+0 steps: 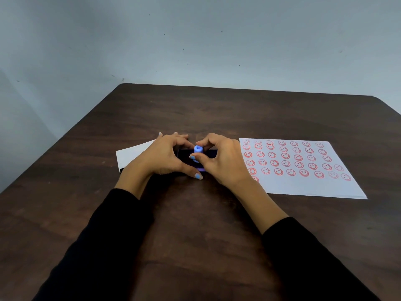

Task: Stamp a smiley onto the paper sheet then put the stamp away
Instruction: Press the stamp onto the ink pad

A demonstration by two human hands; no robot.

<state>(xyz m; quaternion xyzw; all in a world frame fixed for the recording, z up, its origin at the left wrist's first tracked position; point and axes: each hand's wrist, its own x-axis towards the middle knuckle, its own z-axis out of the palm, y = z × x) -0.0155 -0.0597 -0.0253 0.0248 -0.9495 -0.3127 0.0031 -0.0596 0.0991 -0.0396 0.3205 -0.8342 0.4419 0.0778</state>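
A: Log entry. On my feed the right hand (225, 161) pinches the small blue stamp (198, 149) between thumb and fingertips, upright, over a dark box (208, 153) mid-table.

B: Left hand?

A: The left hand (168, 158) has its fingers curled round the box's left end, thumb along the near edge. I can't tell how firm the hold is.

B: Paper?

A: The paper sheet (303, 168) lies just right of the hands on the brown table (195, 224), rows of red smileys on it. A white card (132, 156) sticks out left of the box.
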